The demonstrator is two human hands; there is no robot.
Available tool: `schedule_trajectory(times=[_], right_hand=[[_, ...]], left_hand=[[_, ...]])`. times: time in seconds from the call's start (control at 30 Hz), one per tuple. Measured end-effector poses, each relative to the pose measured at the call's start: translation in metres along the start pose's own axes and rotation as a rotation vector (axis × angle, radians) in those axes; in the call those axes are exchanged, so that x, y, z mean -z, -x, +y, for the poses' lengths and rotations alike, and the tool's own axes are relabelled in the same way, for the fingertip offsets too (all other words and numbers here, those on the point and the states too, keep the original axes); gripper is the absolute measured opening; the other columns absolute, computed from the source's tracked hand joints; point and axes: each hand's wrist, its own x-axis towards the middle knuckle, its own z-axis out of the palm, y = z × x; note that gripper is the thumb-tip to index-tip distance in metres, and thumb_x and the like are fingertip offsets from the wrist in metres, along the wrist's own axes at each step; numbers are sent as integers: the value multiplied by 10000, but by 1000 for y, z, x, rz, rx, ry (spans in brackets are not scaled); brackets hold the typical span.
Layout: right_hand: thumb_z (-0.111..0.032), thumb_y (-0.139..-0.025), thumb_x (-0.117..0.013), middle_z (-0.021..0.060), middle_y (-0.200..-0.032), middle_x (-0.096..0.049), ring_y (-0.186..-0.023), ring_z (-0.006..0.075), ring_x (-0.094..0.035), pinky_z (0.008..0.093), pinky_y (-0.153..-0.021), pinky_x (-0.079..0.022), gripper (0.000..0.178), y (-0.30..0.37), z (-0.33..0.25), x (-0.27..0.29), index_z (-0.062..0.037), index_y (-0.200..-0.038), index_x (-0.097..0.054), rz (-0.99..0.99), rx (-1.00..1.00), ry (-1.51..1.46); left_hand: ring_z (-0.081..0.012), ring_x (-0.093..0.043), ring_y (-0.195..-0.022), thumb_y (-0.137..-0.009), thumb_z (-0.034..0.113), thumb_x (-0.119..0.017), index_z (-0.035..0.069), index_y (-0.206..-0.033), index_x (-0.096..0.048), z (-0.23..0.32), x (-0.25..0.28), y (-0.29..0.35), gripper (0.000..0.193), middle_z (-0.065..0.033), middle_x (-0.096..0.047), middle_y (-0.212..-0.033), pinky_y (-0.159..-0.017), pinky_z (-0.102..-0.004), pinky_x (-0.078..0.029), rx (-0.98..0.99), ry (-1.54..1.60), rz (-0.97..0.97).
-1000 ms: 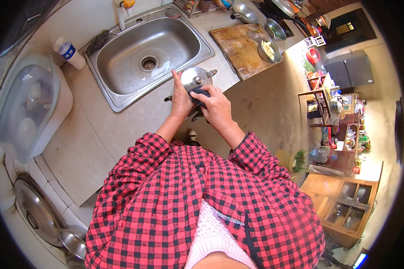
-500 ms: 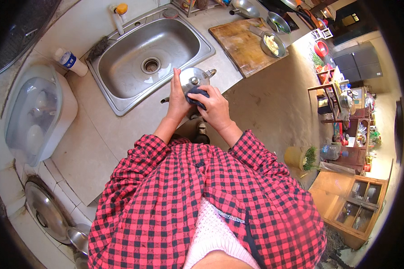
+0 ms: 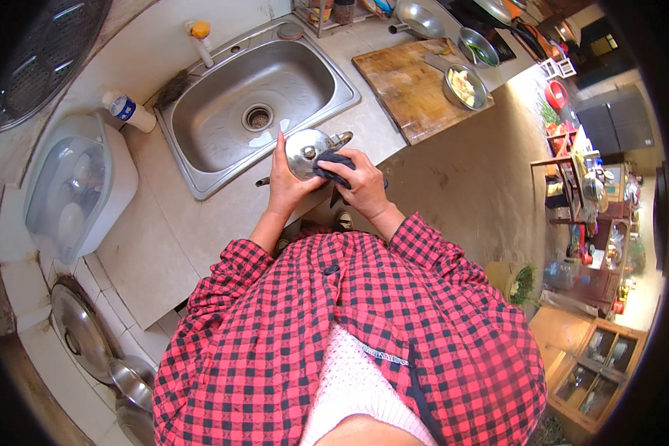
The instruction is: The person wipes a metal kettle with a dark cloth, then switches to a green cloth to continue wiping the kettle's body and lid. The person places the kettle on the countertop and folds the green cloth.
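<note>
1. The person's right hand (image 3: pixel 366 186) is pinching a dark cloth (image 3: pixel 334 168); thumb and fingers are together on it, and the cloth is pressing on the shiny top of the metal pot (image 3: pixel 300 143).
2. The left hand (image 3: pixel 285 184) is not clamping: its fingers are lying along the pot's left side, and its thumb is spreading apart from them along the near edge.
3. The cloth is now sitting to the right of the knob (image 3: pixel 309 151); half a second ago it was covering the near side. So, in my judgement, the rubbing is moving around the top, and a different part is receiving the cloth.
4. The left hand is also opening wider than before, when it was standing almost flat at the side. This is probably giving a steadier hold while the right hand is working.
5. The pot is staying in front of the sink (image 3: pixel 230 111), near the front edge of the counter (image 3: pixel 163 245). The hands are hiding its lower part, so one cannot tell whether it is resting on the counter.
6. The board (image 3: pixel 394 82) is lying to the right of the sink, well apart from both hands.
</note>
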Motion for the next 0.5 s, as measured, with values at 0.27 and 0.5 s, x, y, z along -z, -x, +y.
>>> schedule_trajectory(times=[0.27, 0.5], right_hand=[[-56, -678, -713, 34, -1021, -613, -944, 240, -629, 348, -748, -536, 395, -22, 12, 21, -232, -1031, -712, -31, -112, -58], [-116, -734, -684, 62, -1014, -595, -876, 257, -604, 364, -709, -532, 356, -54, 2, 6, -150, -1088, -677, -209, 122, 166]], left_hand=[[-352, -439, -1301, -533, 296, -902, -9, -1458, -266, 1, 0, 3, 1162, -236, -423, -1406, -1087, -395, -365, -3, -14, 22], [-350, -466, -1272, -505, 297, -906, 17, -1451, -282, 4, -4, 4, 1168, -216, -447, -1380, -1063, -402, -392, 56, 12, 56]])
